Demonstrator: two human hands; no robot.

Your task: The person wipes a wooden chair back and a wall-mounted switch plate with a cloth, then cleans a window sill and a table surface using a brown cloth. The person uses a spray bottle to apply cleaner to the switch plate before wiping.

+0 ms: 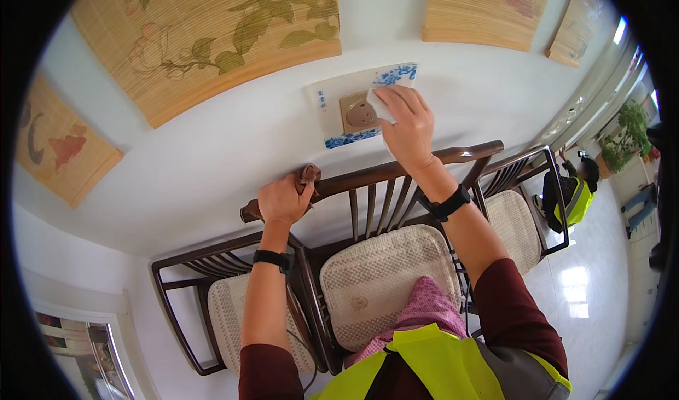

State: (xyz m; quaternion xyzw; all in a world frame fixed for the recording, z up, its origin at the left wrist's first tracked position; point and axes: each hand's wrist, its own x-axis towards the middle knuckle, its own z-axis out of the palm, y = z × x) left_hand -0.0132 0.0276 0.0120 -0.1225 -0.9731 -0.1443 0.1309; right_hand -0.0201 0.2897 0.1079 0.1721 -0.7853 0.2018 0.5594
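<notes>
My right hand (408, 119) holds a white cloth or sponge (380, 106) against the right side of a gold wall socket (354, 114). Around the socket is a white cover plate (332, 112) with blue floral print and some writing. Lower and to the left, my left hand (283, 198) grips a brown cloth (308, 175) on the top rail of a dark wooden chair (366, 180). A patterned beige seat cushion (390, 280) lies on that chair, below my arms.
Similar chairs with cushions stand to the left (228, 294) and right (512, 225). Painted bamboo hangings (238, 39) cover parts of the white wall (201, 172). At right, a person in a yellow vest (575, 201) is low on the shiny floor (594, 278), near a potted plant (628, 135).
</notes>
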